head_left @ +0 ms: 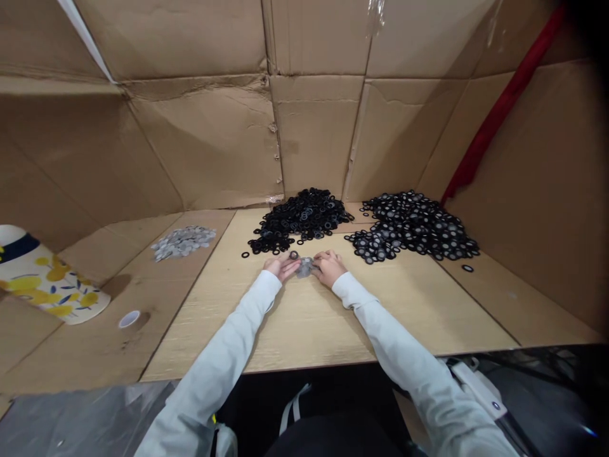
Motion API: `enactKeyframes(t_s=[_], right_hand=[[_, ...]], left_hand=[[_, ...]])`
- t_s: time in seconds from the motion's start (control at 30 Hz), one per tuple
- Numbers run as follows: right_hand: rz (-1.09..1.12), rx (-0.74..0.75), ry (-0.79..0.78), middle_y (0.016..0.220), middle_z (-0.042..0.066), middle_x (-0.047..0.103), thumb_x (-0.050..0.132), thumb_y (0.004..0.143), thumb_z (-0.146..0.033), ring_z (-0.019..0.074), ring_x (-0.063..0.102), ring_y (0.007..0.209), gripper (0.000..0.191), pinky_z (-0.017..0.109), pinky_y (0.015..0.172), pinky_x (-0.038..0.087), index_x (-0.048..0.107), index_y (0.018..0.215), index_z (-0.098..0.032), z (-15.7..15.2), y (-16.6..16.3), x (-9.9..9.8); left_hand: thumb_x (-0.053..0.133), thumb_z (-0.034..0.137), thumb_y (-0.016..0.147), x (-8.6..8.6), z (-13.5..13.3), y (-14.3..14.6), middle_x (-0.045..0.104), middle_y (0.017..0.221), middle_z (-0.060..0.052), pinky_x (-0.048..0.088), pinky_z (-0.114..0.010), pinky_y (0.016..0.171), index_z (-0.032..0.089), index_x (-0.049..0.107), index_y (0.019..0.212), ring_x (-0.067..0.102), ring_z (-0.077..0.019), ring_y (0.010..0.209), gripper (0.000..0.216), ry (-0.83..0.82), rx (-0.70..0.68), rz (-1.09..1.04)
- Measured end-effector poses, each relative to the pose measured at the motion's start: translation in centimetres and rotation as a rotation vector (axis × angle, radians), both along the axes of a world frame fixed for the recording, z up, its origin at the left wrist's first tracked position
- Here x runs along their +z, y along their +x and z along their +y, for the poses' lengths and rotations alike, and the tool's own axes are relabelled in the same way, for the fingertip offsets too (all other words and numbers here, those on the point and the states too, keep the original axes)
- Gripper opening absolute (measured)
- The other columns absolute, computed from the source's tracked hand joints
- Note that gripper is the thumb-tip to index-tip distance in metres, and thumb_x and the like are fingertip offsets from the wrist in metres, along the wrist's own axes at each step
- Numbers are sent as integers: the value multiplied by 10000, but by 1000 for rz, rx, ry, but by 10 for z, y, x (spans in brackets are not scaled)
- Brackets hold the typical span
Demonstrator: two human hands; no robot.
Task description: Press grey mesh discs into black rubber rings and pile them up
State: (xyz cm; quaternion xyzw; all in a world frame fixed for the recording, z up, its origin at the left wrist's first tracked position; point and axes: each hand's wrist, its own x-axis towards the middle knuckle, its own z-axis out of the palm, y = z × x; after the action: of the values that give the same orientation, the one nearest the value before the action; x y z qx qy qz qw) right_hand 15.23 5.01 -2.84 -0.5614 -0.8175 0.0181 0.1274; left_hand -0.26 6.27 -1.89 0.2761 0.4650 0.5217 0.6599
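My left hand (284, 265) is closed in a pinch on a black ring (294, 255) at its fingertips. Facing it, my right hand (328, 266) has its fingers bent together at the edge of a small heap of grey translucent discs (305, 267). Whether a disc is between the right fingers is too small to tell. Behind both hands rises a large pile of black rings (304, 216). To its right spreads a pile of black rings with pale centres (413, 225).
Another heap of grey discs (184, 242) lies at the left. Near the left edge are a lemon-patterned cylinder (52, 279) and a small white cap (129, 319). Cardboard walls (204, 139) enclose the back and sides, with a red strip (504, 108) on the right one.
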Motion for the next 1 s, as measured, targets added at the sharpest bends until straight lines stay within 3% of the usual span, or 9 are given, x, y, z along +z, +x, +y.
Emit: enactKeyframes(t_s=[0.13, 0.3, 0.53, 0.8, 0.9, 1.0], right_hand=[[9, 17, -30, 969, 60, 583, 427, 763, -235, 167, 487, 922, 253, 265, 788, 356, 598, 949, -216, 2, -2, 3], [89, -36, -57, 916, 35, 614, 467, 746, -289, 151, 550, 841, 227, 231, 738, 386, 614, 914, -245, 7, -1, 5], [193, -145, 62, 888, 64, 641, 466, 748, -232, 160, 574, 822, 217, 223, 735, 395, 631, 887, -209, 13, -6, 17], [187, -178, -82, 851, 120, 650, 470, 684, -72, 206, 585, 839, 262, 277, 750, 416, 659, 842, -163, 23, -21, 35], [325, -159, -39, 832, 90, 655, 510, 660, -81, 187, 586, 829, 219, 267, 767, 424, 674, 767, -178, 23, -22, 33], [652, -143, -95, 735, 41, 658, 546, 653, -142, 152, 600, 689, 158, 250, 651, 473, 670, 735, -197, 24, -22, 28]], left_hand=[[507, 162, 728, 8, -5, -1, 623, 757, -143, 486, -291, 769, 71, 550, 714, 596, -213, 842, 101, -97, -12, -124], [549, 189, 703, 11, 0, 0, 632, 769, -135, 489, -266, 779, 73, 576, 751, 587, -208, 870, 128, -95, -15, -171], [605, 54, 611, 16, 3, 14, 642, 683, -122, 482, -288, 801, 54, 603, 673, 603, -207, 824, 62, -31, 37, -137], [607, -29, 560, 18, 15, 17, 657, 679, -65, 473, -284, 812, 114, 595, 618, 597, -192, 850, 155, 133, 359, -71], [619, -32, 546, 14, 16, 15, 661, 712, -73, 477, -288, 800, 106, 607, 665, 603, -191, 830, 183, 125, 360, -64], [640, -24, 521, 10, 14, 16, 659, 718, -93, 477, -299, 794, 88, 613, 658, 609, -195, 809, 179, 107, 298, -49]])
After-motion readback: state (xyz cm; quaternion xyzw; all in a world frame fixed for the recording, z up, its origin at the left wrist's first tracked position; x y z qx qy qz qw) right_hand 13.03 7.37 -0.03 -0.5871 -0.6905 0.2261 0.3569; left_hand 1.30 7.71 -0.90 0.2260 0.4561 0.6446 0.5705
